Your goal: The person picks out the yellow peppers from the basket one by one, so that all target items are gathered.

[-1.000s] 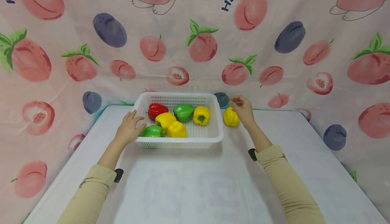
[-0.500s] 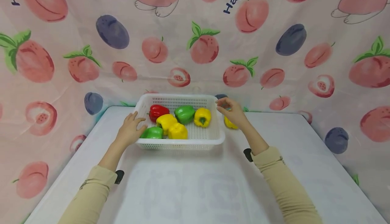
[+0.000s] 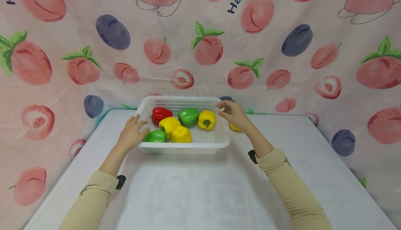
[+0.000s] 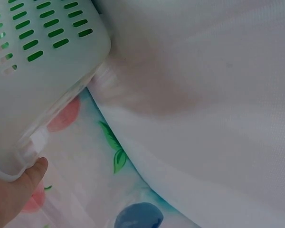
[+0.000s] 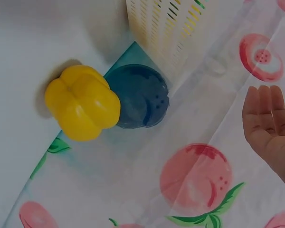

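Observation:
A white perforated plastic basket [image 3: 185, 144] holds several bell peppers: a red bell pepper [image 3: 161, 115], a green bell pepper [image 3: 188, 117] with another green one at the front left, and yellow bell peppers [image 3: 206, 120]. My left hand [image 3: 131, 132] grips the basket's left rim; the left wrist view shows a digit of the left hand [image 4: 19, 192] at that rim. Over the right rim hovers my right hand [image 3: 236, 116], its fingers slightly bent around nothing. Beneath it, outside the basket, a yellow bell pepper [image 5: 83, 102] sits on the table, partly hidden in the head view.
A white-covered table [image 3: 194, 188] spreads in front of and beside the basket. Behind it hangs a fruit-printed cloth [image 3: 181, 56], meeting the table's far edge close to the basket.
My right hand has moved left, from over the yellow bell pepper outside to the basket's right rim. My left hand stays at the left rim. The peppers keep their places.

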The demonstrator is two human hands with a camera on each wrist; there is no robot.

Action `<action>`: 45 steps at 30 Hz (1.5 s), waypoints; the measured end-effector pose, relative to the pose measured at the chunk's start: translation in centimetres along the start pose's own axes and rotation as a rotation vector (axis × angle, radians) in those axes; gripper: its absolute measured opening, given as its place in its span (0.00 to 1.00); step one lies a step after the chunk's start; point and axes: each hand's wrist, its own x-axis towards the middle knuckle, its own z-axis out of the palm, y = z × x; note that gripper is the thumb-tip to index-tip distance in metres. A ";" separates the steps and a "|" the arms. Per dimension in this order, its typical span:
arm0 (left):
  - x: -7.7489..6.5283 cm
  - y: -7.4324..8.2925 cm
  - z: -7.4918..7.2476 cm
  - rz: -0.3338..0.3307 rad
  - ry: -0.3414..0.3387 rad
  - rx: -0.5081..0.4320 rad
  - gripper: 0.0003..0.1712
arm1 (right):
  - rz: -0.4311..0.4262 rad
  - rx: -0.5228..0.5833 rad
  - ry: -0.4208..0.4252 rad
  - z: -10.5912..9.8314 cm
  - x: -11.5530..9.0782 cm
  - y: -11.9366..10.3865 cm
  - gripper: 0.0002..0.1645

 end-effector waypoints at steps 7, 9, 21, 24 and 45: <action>0.1 -0.1 -0.1 0.002 -0.013 0.013 0.29 | -0.008 -0.076 -0.049 0.1 1.0 -0.6 0.17; 0.2 -0.2 -0.1 0.002 -0.012 0.011 0.29 | -0.012 -0.091 -0.065 0.3 1.3 -0.7 0.18; 0.1 -0.4 -0.1 0.000 -0.011 0.016 0.29 | -0.038 -0.234 -0.204 1.1 3.8 -2.0 0.17; 0.1 -0.4 -0.2 -0.001 -0.007 0.017 0.29 | -0.031 -0.235 -0.216 1.1 4.5 -2.6 0.18; 0.1 -0.1 0.0 0.005 -0.004 0.011 0.29 | 0.079 -0.218 -0.135 3.5 8.6 -4.0 0.18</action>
